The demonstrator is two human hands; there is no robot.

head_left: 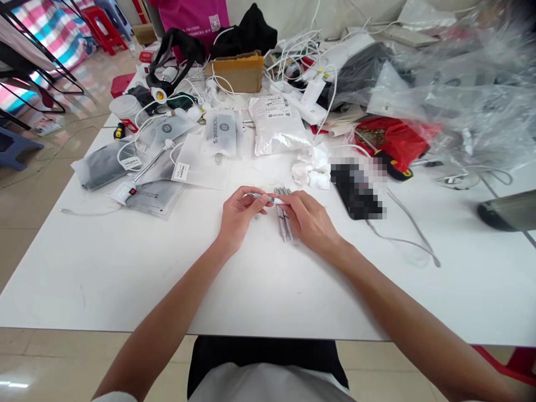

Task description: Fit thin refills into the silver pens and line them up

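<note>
My left hand [239,215] and my right hand [307,219] meet over the middle of the white table [104,268]. Between their fingertips they pinch a slim grey pen-like stick [262,196], held level just above the tabletop. Several more grey sticks [285,222] lie side by side on the table, partly under my right hand's fingers. Both hands have their fingers closed on the held stick.
Grey and white plastic pouches [201,162] and white cables [142,139] lie at the back left. A crumpled white tissue [312,167], a black phone [355,190], a red bag [397,139], clear plastic sheeting [460,95] and a cardboard box [238,72] crowd the back.
</note>
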